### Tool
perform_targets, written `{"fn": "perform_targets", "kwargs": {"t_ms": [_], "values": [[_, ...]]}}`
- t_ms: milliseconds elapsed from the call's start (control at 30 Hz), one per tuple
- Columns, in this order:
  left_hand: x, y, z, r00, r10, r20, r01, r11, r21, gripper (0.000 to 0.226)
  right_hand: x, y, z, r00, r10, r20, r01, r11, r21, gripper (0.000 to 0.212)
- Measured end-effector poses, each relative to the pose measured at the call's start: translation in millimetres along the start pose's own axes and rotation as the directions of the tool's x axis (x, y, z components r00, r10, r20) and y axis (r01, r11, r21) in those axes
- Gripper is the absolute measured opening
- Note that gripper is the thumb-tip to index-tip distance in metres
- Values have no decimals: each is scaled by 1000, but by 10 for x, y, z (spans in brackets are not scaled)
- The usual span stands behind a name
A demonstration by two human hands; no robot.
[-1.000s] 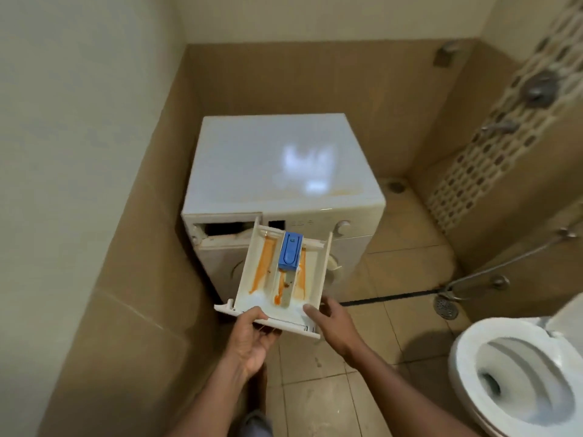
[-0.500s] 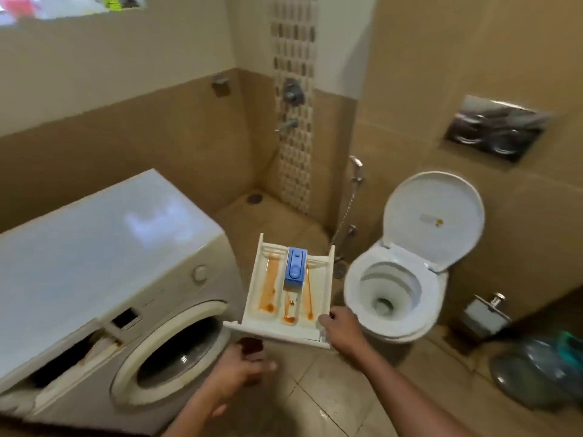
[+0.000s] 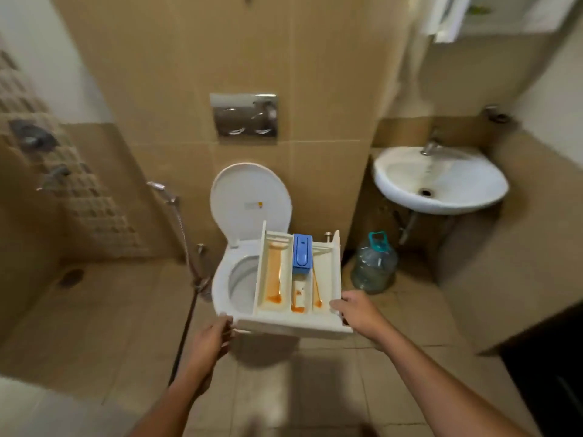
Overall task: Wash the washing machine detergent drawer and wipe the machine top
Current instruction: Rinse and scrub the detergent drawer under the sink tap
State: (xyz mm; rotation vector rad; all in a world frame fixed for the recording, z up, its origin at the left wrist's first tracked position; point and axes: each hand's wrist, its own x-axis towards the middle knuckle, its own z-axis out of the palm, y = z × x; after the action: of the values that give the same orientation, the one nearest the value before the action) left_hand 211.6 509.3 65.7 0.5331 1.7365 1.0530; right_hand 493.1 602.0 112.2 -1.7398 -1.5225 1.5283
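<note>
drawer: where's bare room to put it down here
Bare: the sink basin, and floor tiles between the spray hose and the shower drain. Crowded: under the sink, with water bottle and pipes. The drawer is held near the toilet.

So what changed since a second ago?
The person turned away from the washing machine, carrying the drawer toward the toilet and sink. The left hand, which slipped off for a moment, is back gripping the drawer's front left corner. The right hand kept hold of the right corner, and the orange stains and blue cap are unchanged.
</note>
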Motion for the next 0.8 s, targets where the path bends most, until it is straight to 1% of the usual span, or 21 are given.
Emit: {"fn": "perform_targets", "kwargs": {"t_ms": [100, 167, 200, 267, 333, 367, 433, 500, 533, 633, 733, 800], "values": [[75, 444, 831, 992, 34, 120, -36, 999, 14, 45, 116, 191, -719, 999, 3, -49, -3, 1000, -5, 20], [101, 698, 1482, 968, 59, 244, -67, 997, 25, 57, 216, 332, -1240, 999, 6, -45, -6, 1000, -8, 16], [93, 814, 1807, 953, 60, 298, -71, 997, 27, 59, 273, 405, -1504, 1000, 7, -31, -8, 1000, -13, 14], [44, 999, 2391, 904, 42, 426, -56, 998, 19, 55, 354, 510, -1992, 1000, 21, -14, -21, 999, -33, 18], [-9, 1160, 3005, 867, 17, 498, -13, 1000, -11, 58, 455, 649, -2557, 999, 35, -24, -36, 998, -49, 21], [-21, 1215, 3195, 858, 3, 514, 6, 1000, -16, 61, 507, 684, -2761, 999, 43, -27, -44, 997, -63, 21], [-64, 1304, 3485, 839, 11, 545, -26, 999, 21, 61, 609, 699, -3081, 997, 67, -42, -71, 991, -111, 20], [-50, 1416, 3925, 845, 21, 535, -66, 996, 66, 46, 756, 707, -3524, 997, 81, -4, -81, 988, -134, 18], [-29, 1481, 4127, 848, 18, 530, -65, 995, 70, 40, 845, 687, -3723, 997, 80, 13, -77, 987, -140, 16], [129, 1707, 4658, 854, -1, 520, -22, 999, 38, 33, 1166, 577, -4268, 997, 76, 24, -71, 985, -155, 16], [401, 1911, 5176, 863, -20, 505, 29, 1000, -11, 29, 1649, 472, -4803, 997, 78, -29, -81, 983, -163, 20], [577, 2057, 5495, 855, -9, 519, 48, 997, -62, 29, 1954, 380, -5118, 992, 69, -107, -81, 990, -118, 22]]}}
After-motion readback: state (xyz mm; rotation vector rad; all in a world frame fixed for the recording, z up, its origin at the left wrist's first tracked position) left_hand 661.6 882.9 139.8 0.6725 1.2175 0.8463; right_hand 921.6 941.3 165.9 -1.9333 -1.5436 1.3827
